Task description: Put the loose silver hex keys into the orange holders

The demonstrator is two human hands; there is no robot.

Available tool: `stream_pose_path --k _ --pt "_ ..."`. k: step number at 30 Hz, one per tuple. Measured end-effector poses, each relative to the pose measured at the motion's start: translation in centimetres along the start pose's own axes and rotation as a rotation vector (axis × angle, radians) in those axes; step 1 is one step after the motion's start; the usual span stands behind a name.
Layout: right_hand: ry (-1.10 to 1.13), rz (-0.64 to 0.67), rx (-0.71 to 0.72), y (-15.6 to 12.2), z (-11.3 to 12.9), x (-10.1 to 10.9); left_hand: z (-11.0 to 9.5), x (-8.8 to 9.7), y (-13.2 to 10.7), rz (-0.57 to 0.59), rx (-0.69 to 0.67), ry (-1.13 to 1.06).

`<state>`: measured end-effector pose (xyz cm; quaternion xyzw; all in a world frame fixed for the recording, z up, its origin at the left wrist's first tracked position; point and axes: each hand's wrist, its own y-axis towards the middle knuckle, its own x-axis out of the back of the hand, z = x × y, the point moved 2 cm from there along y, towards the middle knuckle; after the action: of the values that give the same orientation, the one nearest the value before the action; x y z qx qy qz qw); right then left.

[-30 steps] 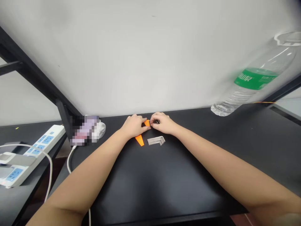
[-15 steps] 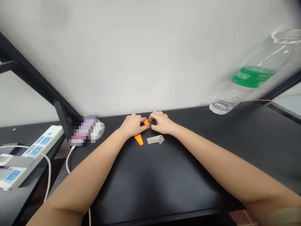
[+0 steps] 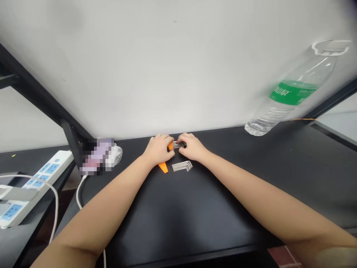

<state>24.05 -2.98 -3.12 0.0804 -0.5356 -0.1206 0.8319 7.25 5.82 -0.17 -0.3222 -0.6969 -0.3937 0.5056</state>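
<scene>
My left hand (image 3: 159,149) is closed around an orange hex key holder (image 3: 170,145) near the wall. Between my two hands the shafts of several hex keys (image 3: 177,145) show beside that holder. The fingers of my right hand (image 3: 191,146) pinch the bent ends of these keys. Whether the key tips still sit in the holder cannot be made out. A second orange holder (image 3: 163,168) lies on the table just below my left hand, partly covered by it. Beside it rests a neat row of several silver hex keys (image 3: 182,166), their bent ends to the right.
A big clear bottle with a green label (image 3: 292,92) stands by the wall at right. At left are a white power strip (image 3: 41,178), a white cable (image 3: 78,193), a crumpled plastic bag (image 3: 115,155) and a black metal frame (image 3: 47,96). The black tabletop (image 3: 173,216) ends in front.
The hands have drawn slightly apart, and more of the key shafts shows between the left hand's holder and my right fingers. The whole view has shifted a little.
</scene>
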Motion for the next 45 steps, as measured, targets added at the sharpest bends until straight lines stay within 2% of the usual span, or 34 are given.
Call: stream_pose_path --k 4,8,15,24,35,45 --pt "-0.067 0.028 0.106 -0.6 0.1 0.3 0.5 0.2 0.5 0.040 -0.167 -0.129" --pt "-0.144 0.084 0.190 -1.2 0.4 0.4 1.0 0.3 0.8 0.049 -0.195 -0.145" --pt "-0.234 0.122 0.220 -1.3 0.5 0.0 0.6 0.4 1.1 0.083 -0.250 -0.166" --pt "-0.269 0.096 0.249 -1.4 -0.2 -0.8 1.8 -0.3 1.5 0.089 -0.275 -0.189" --pt "-0.280 0.074 0.260 -1.3 -0.2 -0.9 2.0 -1.6 2.1 0.051 -0.276 -0.211" --pt "-0.276 0.050 0.259 -1.5 0.0 -0.8 1.6 -0.9 1.1 0.051 -0.236 -0.211"
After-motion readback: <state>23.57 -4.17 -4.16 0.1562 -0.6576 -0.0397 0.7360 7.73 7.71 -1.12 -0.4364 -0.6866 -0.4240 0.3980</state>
